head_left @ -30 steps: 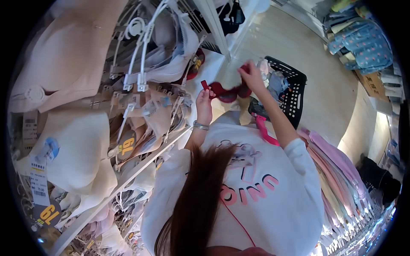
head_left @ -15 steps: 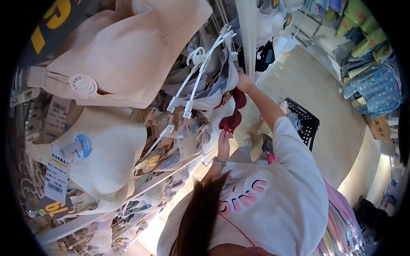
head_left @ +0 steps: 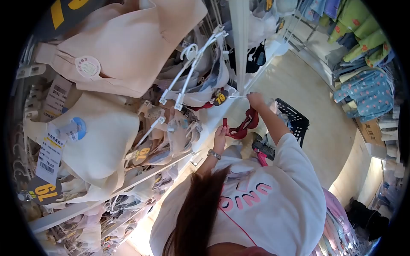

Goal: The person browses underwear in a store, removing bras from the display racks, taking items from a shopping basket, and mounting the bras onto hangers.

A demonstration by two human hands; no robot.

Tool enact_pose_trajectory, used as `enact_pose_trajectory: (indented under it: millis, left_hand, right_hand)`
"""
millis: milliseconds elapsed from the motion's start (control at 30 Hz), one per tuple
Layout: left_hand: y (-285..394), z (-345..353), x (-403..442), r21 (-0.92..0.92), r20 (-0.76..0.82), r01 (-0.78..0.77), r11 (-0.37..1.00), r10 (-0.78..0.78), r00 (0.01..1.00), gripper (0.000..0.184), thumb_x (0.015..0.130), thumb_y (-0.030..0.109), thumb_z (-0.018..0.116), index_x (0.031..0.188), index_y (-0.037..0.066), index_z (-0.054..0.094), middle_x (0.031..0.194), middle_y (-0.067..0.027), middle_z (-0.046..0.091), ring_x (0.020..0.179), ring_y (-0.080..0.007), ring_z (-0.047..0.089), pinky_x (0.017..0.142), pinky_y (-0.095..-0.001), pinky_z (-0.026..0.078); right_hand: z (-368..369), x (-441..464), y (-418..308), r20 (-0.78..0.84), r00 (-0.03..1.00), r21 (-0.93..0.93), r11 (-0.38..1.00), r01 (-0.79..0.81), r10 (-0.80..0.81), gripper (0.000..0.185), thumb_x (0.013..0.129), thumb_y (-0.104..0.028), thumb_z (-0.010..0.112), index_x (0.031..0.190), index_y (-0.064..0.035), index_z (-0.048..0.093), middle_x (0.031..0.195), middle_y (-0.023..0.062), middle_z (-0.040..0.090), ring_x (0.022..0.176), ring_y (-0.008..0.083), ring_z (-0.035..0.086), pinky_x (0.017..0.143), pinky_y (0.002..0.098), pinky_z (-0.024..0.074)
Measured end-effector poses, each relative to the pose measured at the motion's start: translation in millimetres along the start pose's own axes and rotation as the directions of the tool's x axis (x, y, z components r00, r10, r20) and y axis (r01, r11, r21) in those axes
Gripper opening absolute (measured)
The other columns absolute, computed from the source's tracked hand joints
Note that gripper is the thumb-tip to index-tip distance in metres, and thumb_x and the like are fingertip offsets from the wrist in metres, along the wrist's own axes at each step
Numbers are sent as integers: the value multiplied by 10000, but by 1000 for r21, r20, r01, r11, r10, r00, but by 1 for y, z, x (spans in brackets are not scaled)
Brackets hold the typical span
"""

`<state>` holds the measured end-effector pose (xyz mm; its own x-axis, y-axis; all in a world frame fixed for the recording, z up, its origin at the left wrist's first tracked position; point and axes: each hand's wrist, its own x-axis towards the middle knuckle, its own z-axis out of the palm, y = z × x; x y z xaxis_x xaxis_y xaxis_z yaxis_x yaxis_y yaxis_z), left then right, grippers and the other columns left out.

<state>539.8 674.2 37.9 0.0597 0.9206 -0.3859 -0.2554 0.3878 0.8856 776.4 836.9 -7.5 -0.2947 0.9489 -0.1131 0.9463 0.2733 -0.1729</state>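
A dark red bra (head_left: 252, 120) is stretched between my two hands, in front of my white shirt and beside the rack. My left hand (head_left: 219, 138), with a bracelet at its wrist, pinches one narrow end of the bra. My right hand (head_left: 256, 101) is closed at the bra's upper end, with its fingers partly hidden. A thin white bar (head_left: 237, 97), perhaps part of a hanger, reaches from the rack side to my right hand. Close by hang pale bras (head_left: 200, 97) on the rack, with a round black price tag (head_left: 220, 97).
Beige bras (head_left: 115, 51) and white hangers (head_left: 188, 72) crowd the left side. A white post (head_left: 240, 47) stands beyond the rack. A black basket (head_left: 294, 119) with goods is on the floor (head_left: 311, 85). Clothes (head_left: 367, 96) hang at the right above a cardboard box (head_left: 370, 131).
Both hands and the red bra have moved away from the rack. My right hand has come lower and right in view. The bra is more spread out.
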Motion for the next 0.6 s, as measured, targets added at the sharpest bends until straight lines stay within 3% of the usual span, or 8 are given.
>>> enact_pose_trajectory:
  millis: [133,167,233,433,600]
  left_hand:
    - [-11,19,2,20,36,27,999,-28,999,269,968,230,496,1020,-21,578,700,31,472,665,-75,435,660,-213,371]
    - [-15,25,3,21,55,25,999,-26,998,270,968,230,496,1016,-22,581,699,32,469,661,-74,432,654,-212,366]
    - [-18,41,6,23,92,20,1000,-22,995,271,967,229,497,1006,-24,585,696,35,465,653,-71,425,641,-209,356]
    - [6,98,11,-110,79,27,994,-19,997,295,948,278,546,864,1,603,662,51,457,602,-51,400,569,-205,328]
    - [-5,114,12,-128,-17,52,990,-55,998,281,895,262,614,757,17,612,636,15,543,547,-55,453,504,-216,348]
  right_hand:
    - [5,-84,4,29,993,-21,993,-113,113,171,802,-125,511,841,-84,672,842,148,660,781,317,653,707,425,521]
    - [-9,-110,-2,-21,997,-54,995,-82,81,165,807,-112,505,786,-80,665,810,157,658,728,316,654,669,426,518]
    - [-15,-150,-10,-41,985,132,978,-162,169,144,817,-123,518,801,-78,655,790,153,650,674,320,644,619,428,508]
    - [-61,-227,-40,-188,954,156,966,-204,232,96,828,-150,546,833,-76,607,767,118,604,686,317,628,583,427,499]
    - [-77,-256,-53,-251,932,22,964,-264,261,140,798,-124,517,921,-80,567,832,77,578,718,257,628,554,373,517]
